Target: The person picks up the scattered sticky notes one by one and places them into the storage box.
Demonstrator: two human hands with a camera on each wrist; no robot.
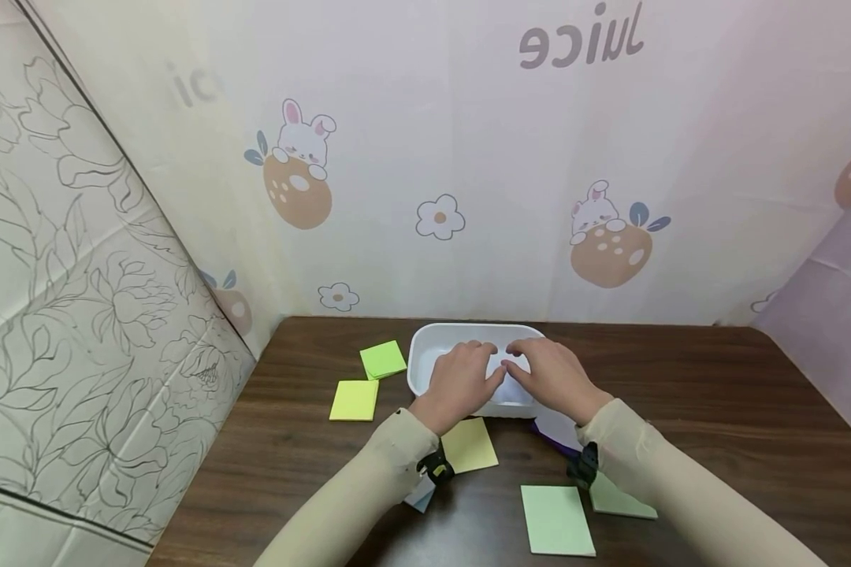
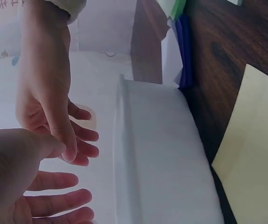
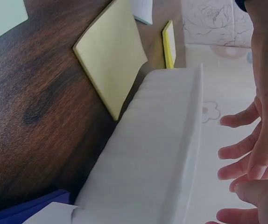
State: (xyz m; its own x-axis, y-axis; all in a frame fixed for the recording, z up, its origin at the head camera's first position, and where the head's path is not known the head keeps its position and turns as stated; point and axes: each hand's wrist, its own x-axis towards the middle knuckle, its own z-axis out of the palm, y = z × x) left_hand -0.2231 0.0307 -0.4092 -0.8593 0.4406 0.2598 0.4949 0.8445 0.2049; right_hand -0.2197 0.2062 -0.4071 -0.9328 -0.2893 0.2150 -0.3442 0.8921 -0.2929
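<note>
Over the white plastic tray (image 1: 425,358), my left hand (image 1: 461,379) and right hand (image 1: 559,378) face each other with loosely bent fingers. Their thumb tips meet or nearly meet in the head view. Nothing shows in either hand. In the left wrist view, the left hand (image 2: 12,172) is at the lower left and the right hand (image 2: 47,98) reaches down from above. Beside them stands the tray's outer wall (image 3: 138,140) in the right wrist view. Part of the tray's inside is hidden behind the hands.
Sticky note pads lie around the tray: lime green (image 1: 383,360) and bright yellow (image 1: 354,401) at left, pale yellow (image 1: 472,446) in front, pale green ones (image 1: 557,520) nearer me. A purple-edged pad (image 1: 559,430) touches or nearly touches the tray's front right. A bluish pad (image 1: 421,495) is partly under the left forearm.
</note>
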